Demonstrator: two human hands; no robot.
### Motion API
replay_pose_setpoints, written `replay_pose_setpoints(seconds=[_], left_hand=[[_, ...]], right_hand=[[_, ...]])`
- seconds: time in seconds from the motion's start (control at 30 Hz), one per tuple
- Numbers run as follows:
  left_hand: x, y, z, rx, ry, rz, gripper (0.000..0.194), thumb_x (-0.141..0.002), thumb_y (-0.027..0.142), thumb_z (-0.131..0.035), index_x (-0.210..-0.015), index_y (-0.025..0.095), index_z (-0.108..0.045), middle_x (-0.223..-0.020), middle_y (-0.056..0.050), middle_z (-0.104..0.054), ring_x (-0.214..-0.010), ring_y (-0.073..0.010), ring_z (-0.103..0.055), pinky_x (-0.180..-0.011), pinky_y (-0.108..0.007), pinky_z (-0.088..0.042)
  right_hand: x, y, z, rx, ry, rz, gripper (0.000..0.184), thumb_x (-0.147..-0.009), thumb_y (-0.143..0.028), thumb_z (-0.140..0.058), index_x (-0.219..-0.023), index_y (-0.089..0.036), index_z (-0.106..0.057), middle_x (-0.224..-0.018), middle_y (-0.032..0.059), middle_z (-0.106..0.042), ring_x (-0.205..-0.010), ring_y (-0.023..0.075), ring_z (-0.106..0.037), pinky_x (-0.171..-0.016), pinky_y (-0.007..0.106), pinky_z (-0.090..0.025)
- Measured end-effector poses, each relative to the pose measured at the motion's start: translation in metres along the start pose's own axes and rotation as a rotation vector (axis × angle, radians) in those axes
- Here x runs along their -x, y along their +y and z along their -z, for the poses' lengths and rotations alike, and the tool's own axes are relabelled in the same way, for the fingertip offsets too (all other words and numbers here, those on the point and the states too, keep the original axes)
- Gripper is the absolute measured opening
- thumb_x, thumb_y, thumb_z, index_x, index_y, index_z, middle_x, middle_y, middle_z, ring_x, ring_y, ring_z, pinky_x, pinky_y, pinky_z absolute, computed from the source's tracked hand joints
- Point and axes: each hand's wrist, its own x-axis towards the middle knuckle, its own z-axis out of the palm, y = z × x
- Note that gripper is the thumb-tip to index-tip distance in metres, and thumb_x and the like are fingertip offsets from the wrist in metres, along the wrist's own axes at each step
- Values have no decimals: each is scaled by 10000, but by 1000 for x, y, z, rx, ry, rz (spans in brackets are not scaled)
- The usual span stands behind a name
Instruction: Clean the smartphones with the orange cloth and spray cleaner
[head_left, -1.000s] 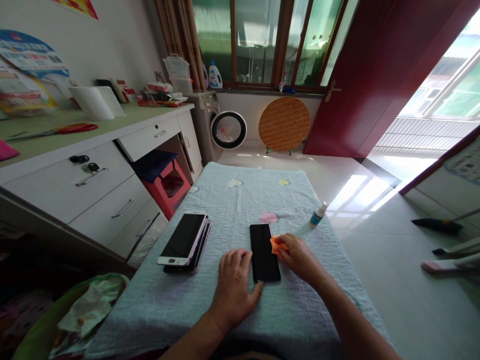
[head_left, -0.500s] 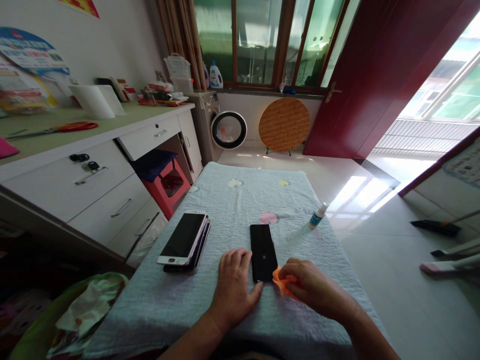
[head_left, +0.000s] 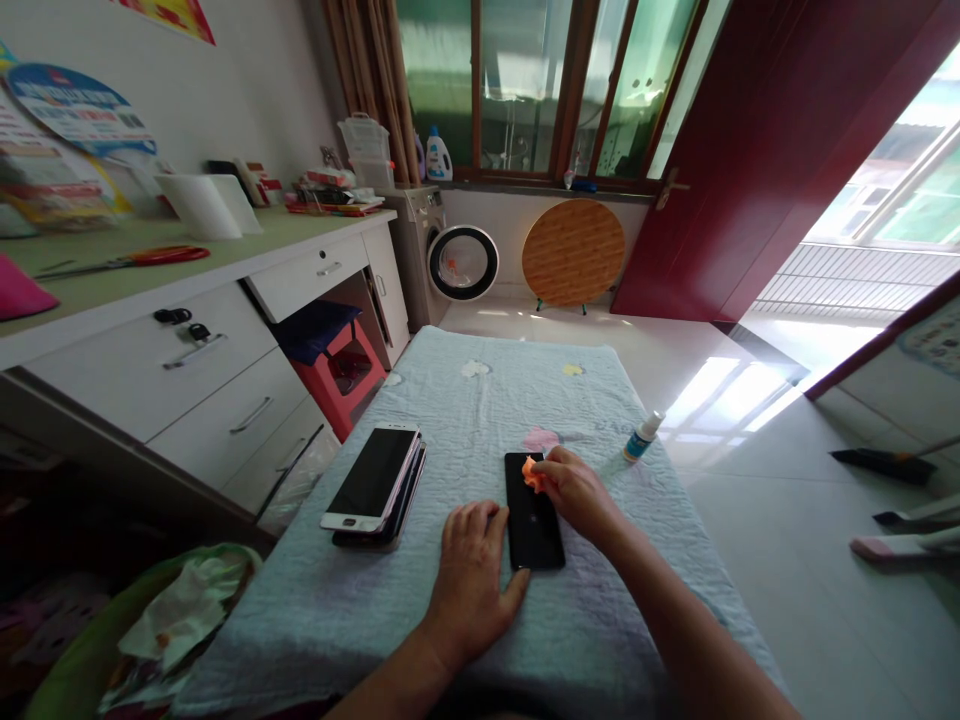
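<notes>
In the head view, take the black phone [head_left: 535, 530] as the middle of the clock: it's lying flat, screen up, on a surface [head_left: 457, 400] draped in pale blue quilted fabric. The person's right hand [head_left: 576, 490] has a scrunched orange cloth [head_left: 531, 475] pinched in the fingertips, pressed on the screen up at the phone's 12 o'clock end, forearm coming in from around 4. The left hand [head_left: 472, 570] sits at 8 o'clock, palm down, thumb spread away from the fingers, gripping nothing, just touching the phone's edge. Over at 9 to 10 there's a pile of phones [head_left: 375, 482], a white-framed one on top; pretty dark underneath, so can't really say how many. Little spray bottle [head_left: 643, 438] stands at 2 o'clock, well apart from both hands.
</notes>
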Motion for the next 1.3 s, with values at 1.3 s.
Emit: replay_pose_setpoints(seconds=[1.3], left_hand=[[6, -15, -25, 66, 206, -27, 901, -719, 286, -655, -1446, 130, -146, -1405, -194, -351, -1308, -346, -361, -1075, -553, -312]], right_hand=[[11, -51, -2, 8, -349, 208, 159, -802, -61, -568, -771, -187, -659, -848, 26, -534, -790, 154, -462, -661, 255, -336]])
